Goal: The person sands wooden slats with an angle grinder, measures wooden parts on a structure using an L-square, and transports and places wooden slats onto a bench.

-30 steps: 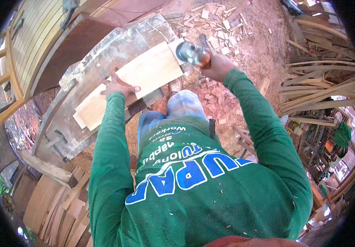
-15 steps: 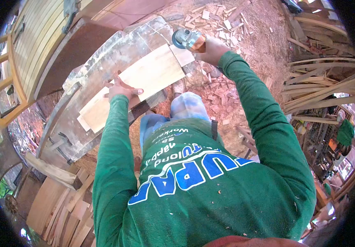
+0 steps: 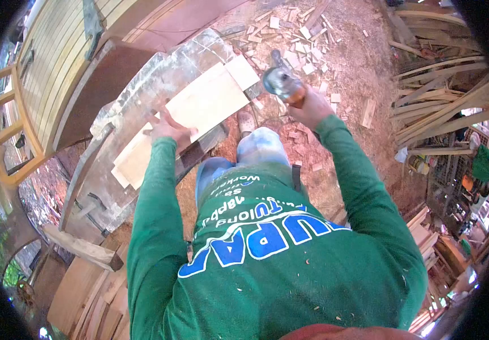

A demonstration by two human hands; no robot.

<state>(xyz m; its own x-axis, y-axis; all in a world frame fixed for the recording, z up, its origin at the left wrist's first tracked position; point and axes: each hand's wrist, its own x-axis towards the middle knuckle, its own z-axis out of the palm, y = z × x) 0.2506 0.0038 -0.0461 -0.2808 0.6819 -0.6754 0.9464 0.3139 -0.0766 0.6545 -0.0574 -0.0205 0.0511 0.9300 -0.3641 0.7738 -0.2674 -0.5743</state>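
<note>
Workshop floor (image 3: 363, 45) littered with wood scraps (image 3: 275, 22); a pale board (image 3: 207, 99) lies lengthwise on the worn surface (image 3: 190, 59). The left hand (image 3: 171, 126), fingers spread, rests on the board, presumably steadying it; the right hand (image 3: 311, 109), wrapped around a power tool (image 3: 281, 82), holds it apart, beyond the board's end.

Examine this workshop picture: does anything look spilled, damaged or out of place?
Pale, angular wooden offcuts lie strewn across the brown, sawdust-covered floor ahead; loose at all angles, they look untidy. The silvery power tool in the right hand is too blurred to judge.
</note>
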